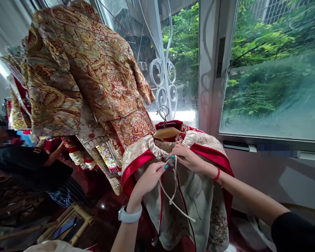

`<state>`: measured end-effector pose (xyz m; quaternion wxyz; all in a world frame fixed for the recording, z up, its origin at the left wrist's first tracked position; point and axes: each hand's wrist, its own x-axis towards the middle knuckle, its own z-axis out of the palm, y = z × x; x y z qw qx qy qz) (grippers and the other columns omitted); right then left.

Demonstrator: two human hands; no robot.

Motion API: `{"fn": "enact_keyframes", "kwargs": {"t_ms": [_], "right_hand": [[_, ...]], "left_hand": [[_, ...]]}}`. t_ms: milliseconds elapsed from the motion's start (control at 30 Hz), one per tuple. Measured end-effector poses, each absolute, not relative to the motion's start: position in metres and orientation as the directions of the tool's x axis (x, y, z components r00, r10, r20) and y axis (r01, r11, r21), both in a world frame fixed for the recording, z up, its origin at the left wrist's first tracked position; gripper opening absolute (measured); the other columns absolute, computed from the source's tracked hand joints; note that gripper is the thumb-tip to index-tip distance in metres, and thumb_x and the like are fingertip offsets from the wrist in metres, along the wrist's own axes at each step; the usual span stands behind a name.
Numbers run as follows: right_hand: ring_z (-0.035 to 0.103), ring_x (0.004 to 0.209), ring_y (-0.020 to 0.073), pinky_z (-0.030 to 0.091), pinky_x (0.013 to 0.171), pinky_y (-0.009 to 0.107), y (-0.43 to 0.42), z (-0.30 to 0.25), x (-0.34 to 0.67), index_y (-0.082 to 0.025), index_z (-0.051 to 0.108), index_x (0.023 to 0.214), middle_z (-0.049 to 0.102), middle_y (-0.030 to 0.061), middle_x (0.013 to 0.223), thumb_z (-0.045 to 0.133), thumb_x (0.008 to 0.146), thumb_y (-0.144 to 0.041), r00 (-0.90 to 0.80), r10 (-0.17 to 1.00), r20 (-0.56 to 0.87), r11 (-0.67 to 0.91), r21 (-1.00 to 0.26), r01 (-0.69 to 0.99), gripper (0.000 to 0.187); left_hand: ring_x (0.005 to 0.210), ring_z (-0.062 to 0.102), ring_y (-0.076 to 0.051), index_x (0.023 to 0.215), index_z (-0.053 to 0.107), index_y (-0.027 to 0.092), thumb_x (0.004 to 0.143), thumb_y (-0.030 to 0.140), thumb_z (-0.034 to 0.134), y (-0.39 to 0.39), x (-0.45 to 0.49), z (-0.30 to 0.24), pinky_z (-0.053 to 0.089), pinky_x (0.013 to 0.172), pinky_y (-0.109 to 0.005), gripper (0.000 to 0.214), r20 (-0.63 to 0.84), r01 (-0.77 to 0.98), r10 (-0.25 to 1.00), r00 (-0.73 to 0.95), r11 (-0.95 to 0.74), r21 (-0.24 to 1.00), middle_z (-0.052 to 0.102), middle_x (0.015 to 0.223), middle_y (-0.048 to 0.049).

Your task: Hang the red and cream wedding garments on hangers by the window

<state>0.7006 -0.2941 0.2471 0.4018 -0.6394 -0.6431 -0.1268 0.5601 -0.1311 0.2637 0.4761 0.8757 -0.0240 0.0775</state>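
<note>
A cream garment with red satin bands [139, 164] hangs on a wooden hanger [167, 132] in front of me. Its gathered white satin neckline is closed at the front by a pale drawstring [171, 200], whose knotted end dangles down the front. My left hand [152, 175] pinches the drawstring between thumb and fingers, just below the neckline. Close beside it, my right hand [184, 156] has its fingers closed on the drawstring at the gathered edge. The exact hold of the fingertips is partly hidden.
Gold and red embroidered jackets [102, 66] hang on the left. A window [270, 77] with a dark flat object [236, 145] on its sill is at the right. Further left a person [23, 168] bends beside a bamboo stool [78, 213] holding a phone [64, 227].
</note>
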Motion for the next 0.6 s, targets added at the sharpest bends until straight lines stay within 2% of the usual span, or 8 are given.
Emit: {"fn": "enact_keyframes", "kwargs": {"t_ms": [67, 100, 167, 200, 300, 433, 600], "right_hand": [[0.059, 0.081, 0.0174, 0.046, 0.077, 0.033, -0.297, 0.253, 0.705, -0.018, 0.071, 0.092, 0.068, 0.0067, 0.084, 0.048, 0.097, -0.022, 0.163, 0.712, 0.683, 0.242, -0.456, 0.856, 0.023], [0.06, 0.08, 0.0171, 0.047, 0.074, 0.032, -0.298, 0.257, 0.708, -0.017, 0.071, 0.088, 0.068, 0.007, 0.083, 0.05, 0.096, -0.022, 0.138, 0.705, 0.696, 0.285, -0.456, 0.843, 0.023], [0.061, 0.079, 0.0169, 0.049, 0.072, 0.031, -0.301, 0.263, 0.711, -0.017, 0.071, 0.083, 0.068, 0.0076, 0.082, 0.047, 0.096, -0.019, 0.05, 0.693, 0.719, 0.329, -0.377, 0.866, 0.027], [0.061, 0.08, 0.0171, 0.049, 0.072, 0.031, -0.302, 0.266, 0.712, -0.018, 0.071, 0.084, 0.068, 0.0079, 0.083, 0.044, 0.096, -0.018, 0.0, 0.688, 0.726, 0.328, -0.31, 0.892, 0.03], [0.06, 0.084, 0.0178, 0.05, 0.075, 0.033, -0.307, 0.271, 0.712, -0.019, 0.069, 0.093, 0.067, 0.009, 0.087, 0.038, 0.099, -0.018, -0.089, 0.688, 0.72, 0.244, -0.114, 0.963, 0.031], [0.058, 0.081, 0.0179, 0.05, 0.074, 0.035, -0.308, 0.265, 0.714, -0.02, 0.065, 0.094, 0.067, 0.01, 0.092, 0.034, 0.102, -0.02, -0.124, 0.673, 0.729, 0.093, 0.082, 0.992, 0.032], [0.06, 0.082, 0.0182, 0.051, 0.079, 0.039, -0.304, 0.255, 0.727, -0.021, 0.065, 0.094, 0.068, 0.0107, 0.099, 0.036, 0.101, -0.02, -0.19, 0.605, 0.773, 0.059, 0.194, 0.979, 0.03]], "left_hand": [[0.093, 0.058, -0.023, 0.09, 0.069, 0.02, 0.086, 0.033, 0.057, -0.136, 0.557, 0.265, 0.044, 0.089, -0.032, 0.018, 0.241, -0.154, 0.064, 0.968, -0.608, 0.779, 0.064, 0.098, -0.0062], [0.105, 0.057, -0.024, 0.102, 0.068, 0.021, 0.085, 0.031, 0.06, -0.139, 0.556, 0.267, 0.042, 0.096, -0.034, 0.021, 0.314, -0.193, 0.09, 0.945, -0.622, 0.759, 0.063, 0.111, -0.0075], [0.122, 0.051, -0.025, 0.123, 0.059, 0.024, 0.085, 0.027, 0.059, -0.144, 0.561, 0.274, 0.037, 0.106, -0.035, 0.038, 0.423, -0.278, 0.105, 0.9, -0.611, 0.742, 0.057, 0.13, -0.0083], [0.124, 0.05, -0.024, 0.127, 0.057, 0.024, 0.086, 0.026, 0.057, -0.146, 0.566, 0.278, 0.035, 0.107, -0.035, 0.04, 0.444, -0.312, 0.091, 0.891, -0.588, 0.746, 0.057, 0.132, -0.0081], [0.115, 0.057, -0.025, 0.113, 0.068, 0.023, 0.088, 0.022, 0.051, -0.144, 0.589, 0.29, 0.037, 0.105, -0.035, 0.03, 0.398, -0.332, 0.025, 0.917, -0.507, 0.796, 0.067, 0.118, -0.0069], [0.099, 0.062, -0.026, 0.088, 0.074, 0.021, 0.078, 0.021, 0.064, -0.134, 0.619, 0.303, 0.043, 0.096, -0.034, 0.015, 0.267, -0.273, -0.074, 0.961, -0.412, 0.869, 0.074, 0.096, -0.0055], [0.08, 0.06, -0.019, 0.078, 0.073, 0.02, 0.07, 0.022, 0.074, -0.125, 0.635, 0.323, 0.045, 0.079, -0.026, 0.008, 0.064, -0.166, -0.277, 0.959, -0.361, 0.918, 0.069, 0.077, -0.0015]]}}
